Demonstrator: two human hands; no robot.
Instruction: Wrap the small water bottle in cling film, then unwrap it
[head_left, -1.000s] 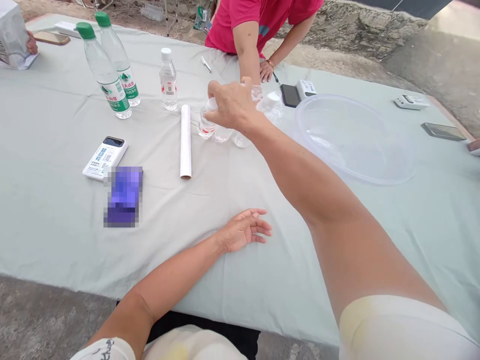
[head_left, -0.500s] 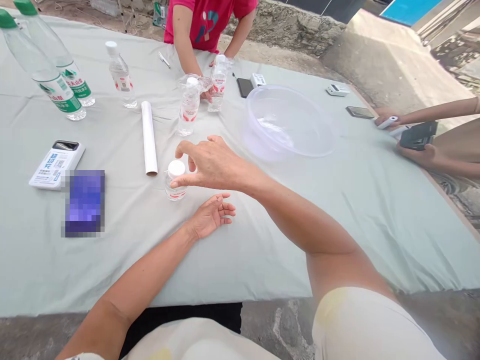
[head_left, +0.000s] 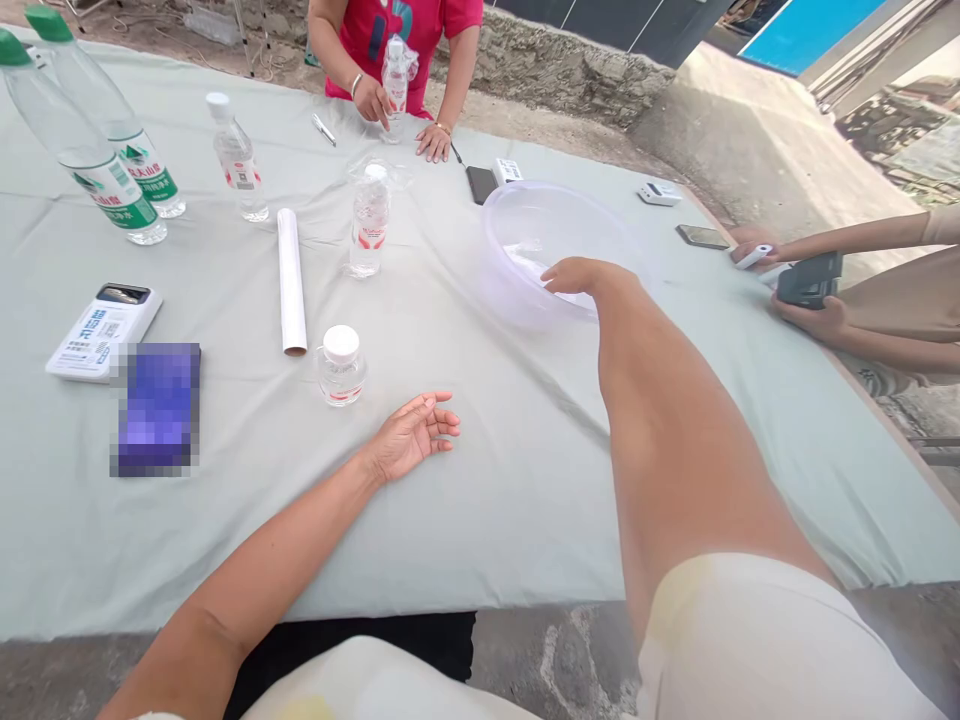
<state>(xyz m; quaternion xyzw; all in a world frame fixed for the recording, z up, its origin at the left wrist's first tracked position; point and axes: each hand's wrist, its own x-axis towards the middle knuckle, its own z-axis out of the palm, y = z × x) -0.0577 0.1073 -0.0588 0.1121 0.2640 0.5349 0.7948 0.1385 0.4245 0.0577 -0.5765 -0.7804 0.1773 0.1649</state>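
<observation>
Resting palm-up on the cloth, my left hand (head_left: 415, 437) is open, its fingers loosely curled with nothing in them. To its left a short clear bottle with a white cap (head_left: 342, 366) stands upright, touched by neither hand. My right hand (head_left: 585, 277) reaches into the translucent plastic basin (head_left: 501, 296). Its thumb points left towards crumpled clear plastic (head_left: 525, 258) in the basin. The other fingers are hidden behind the hand, so whether they grip anything does not show. A taller clear bottle (head_left: 370, 222) with a red-and-white label stands left of the basin.
A white roll (head_left: 291, 282), another water bottle (head_left: 241, 165) and two large green-capped bottles (head_left: 112, 195) occupy the left side, near a white boxy device (head_left: 105, 333). Across the table a person's hand holds a bottle (head_left: 396, 90). Another person's hands hold a dark object (head_left: 810, 280) at right.
My right hand has moved from around the short bottle's cap rightwards into the basin; the bottle stays standing. The person opposite has drawn a bottle back towards themselves. My left hand stays put.
</observation>
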